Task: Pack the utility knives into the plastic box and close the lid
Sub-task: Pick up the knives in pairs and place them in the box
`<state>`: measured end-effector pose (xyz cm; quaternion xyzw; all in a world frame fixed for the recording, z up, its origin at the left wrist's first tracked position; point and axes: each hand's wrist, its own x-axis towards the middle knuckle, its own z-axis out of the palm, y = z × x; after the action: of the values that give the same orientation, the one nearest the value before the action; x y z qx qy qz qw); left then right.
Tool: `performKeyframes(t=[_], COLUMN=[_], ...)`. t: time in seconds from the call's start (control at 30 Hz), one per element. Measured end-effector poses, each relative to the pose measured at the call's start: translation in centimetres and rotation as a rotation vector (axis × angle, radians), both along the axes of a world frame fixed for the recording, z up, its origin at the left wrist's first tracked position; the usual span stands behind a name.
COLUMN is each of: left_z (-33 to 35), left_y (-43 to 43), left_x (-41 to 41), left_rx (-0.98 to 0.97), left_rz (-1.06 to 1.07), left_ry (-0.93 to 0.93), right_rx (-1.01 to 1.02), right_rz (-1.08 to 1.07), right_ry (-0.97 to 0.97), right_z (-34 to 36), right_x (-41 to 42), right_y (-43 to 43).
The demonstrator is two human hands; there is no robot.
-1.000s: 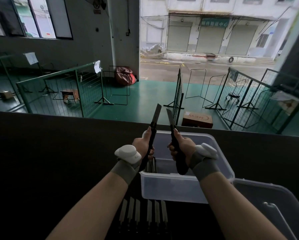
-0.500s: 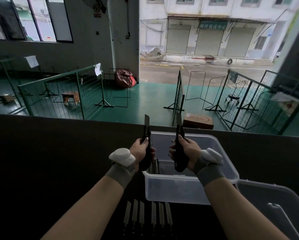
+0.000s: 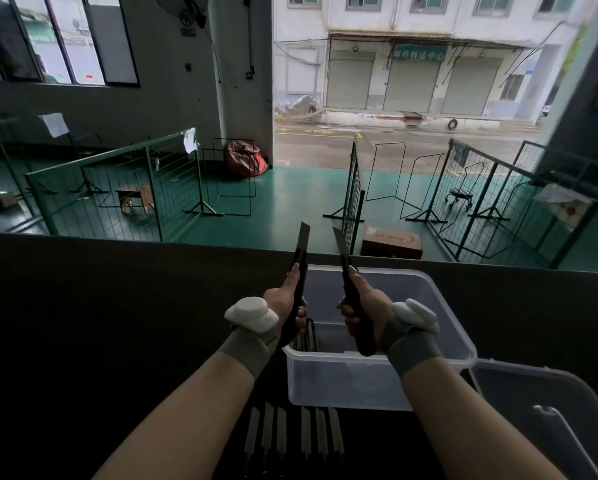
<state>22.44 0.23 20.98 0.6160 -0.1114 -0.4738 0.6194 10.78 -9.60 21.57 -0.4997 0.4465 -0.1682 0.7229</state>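
I see left hand (image 3: 286,301) wrapped round a black utility knife (image 3: 301,258), right hand (image 3: 364,306) round a second knife (image 3: 343,252), dark blades out, pointing up, above the open clear plastic box (image 3: 359,382).

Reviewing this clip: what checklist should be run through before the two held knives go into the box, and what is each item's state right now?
1. Left hand grips the left knife: ok.
2. Right hand grips the right knife: ok.
3. Blades retracted: not ok, both stick out of the handles, pointing up.
4. Plastic box open: ok, the lid lies off to its right.
5. Room inside: ok, the packed knives sit at its left side and the rest looks bare.
6. All knives packed: not ok, a row of knives lies in front of the box.
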Motion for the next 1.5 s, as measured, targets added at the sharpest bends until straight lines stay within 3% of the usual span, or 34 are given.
performKeyframes(t=[0.23, 0.53, 0.67, 0.9, 1.1, 1.5], left_z=[0.5, 0.7, 0.6, 0.6, 0.4, 1.0], left_y=[-0.3, -0.6, -0.7, -0.4, -1.0, -2.8], left_x=[-0.1, 0.5, 0.6, 0.2, 0.6, -0.2], left_rx=[-0.05, 0.039, -0.051, -0.054, 0.035, 0.003], left_rz=[0.036, -0.045, -0.043, -0.116, -0.1, -0.111], left_ry=[-0.051, -0.083, -0.06, -0.068, 0.026, -0.11], right_rx=[-0.034, 0.14, 0.174, 0.032, 0.149, 0.061], right_rz=[0.011, -0.014, 0.0, -0.018, -0.048, -0.033], right_ry=[-0.008, -0.191, -0.235, -0.159, -0.103, -0.129], right_z=[0.8, 1.3, 1.2, 0.1, -0.5, 0.4], right_x=[0.1, 0.3, 0.1, -0.1, 0.1, 0.2], right_y=[0.3, 0.2, 0.1, -1.4, -2.4, -3.2])
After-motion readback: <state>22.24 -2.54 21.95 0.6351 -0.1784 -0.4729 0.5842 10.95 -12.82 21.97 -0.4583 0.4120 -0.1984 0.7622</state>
